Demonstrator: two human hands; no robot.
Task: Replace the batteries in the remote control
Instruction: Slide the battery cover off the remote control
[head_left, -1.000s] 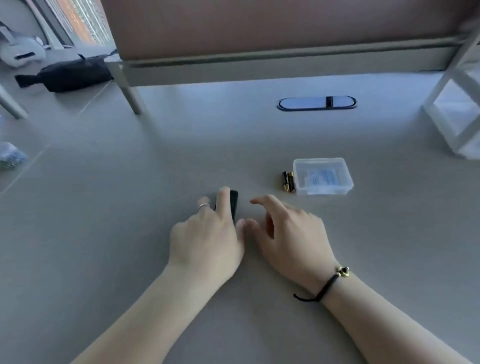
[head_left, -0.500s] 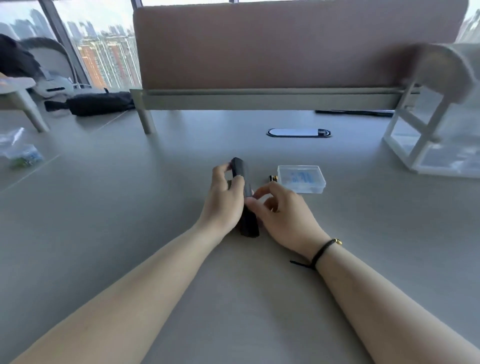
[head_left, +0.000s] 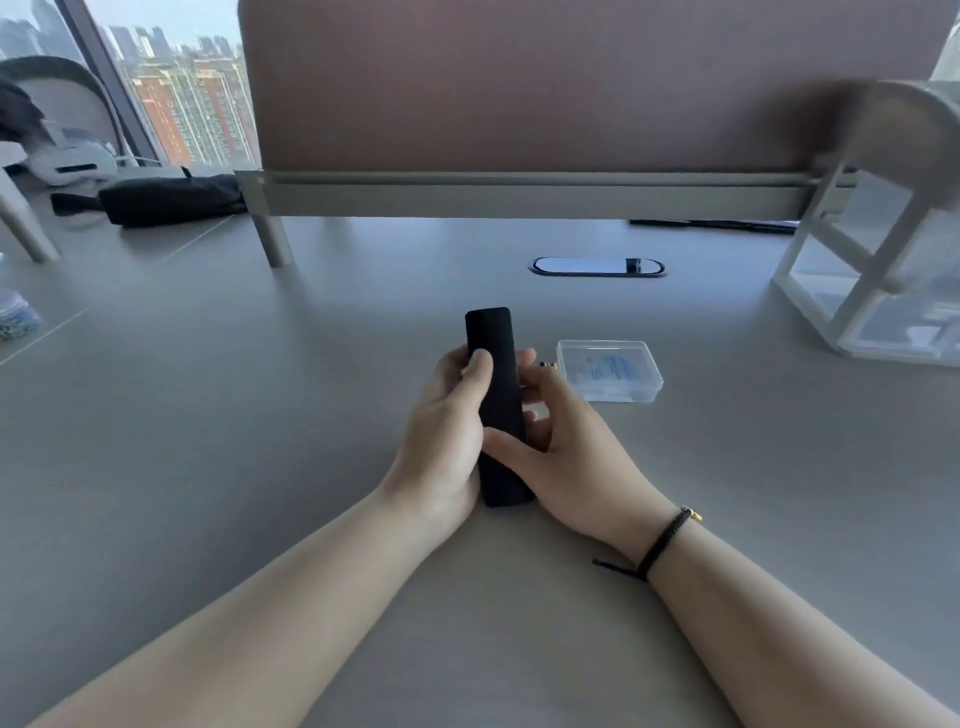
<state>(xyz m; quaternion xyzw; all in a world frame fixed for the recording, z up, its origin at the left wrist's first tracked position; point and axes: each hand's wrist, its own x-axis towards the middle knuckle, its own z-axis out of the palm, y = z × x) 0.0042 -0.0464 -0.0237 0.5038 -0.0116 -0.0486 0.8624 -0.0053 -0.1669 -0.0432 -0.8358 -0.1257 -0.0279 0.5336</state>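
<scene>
A long black remote control (head_left: 496, 374) is held above the grey table (head_left: 208, 415), its plain back facing up. My left hand (head_left: 447, 436) grips its left side with the thumb laid on the back. My right hand (head_left: 566, 457) wraps the right side, thumb pressed across the lower half. Behind my right fingers, the brass tips of the batteries (head_left: 545, 365) just show on the table, beside a clear plastic box (head_left: 610, 370).
A brown divider panel (head_left: 571, 93) on grey legs closes off the back of the table. An oval cable port (head_left: 597, 266) lies ahead. A white rack (head_left: 872, 270) stands at the right, a black pouch (head_left: 171, 200) at the far left.
The remote lay flat on the table under my left hand; now both hands have lifted it and hold it back side up. The view has tilted upward.
</scene>
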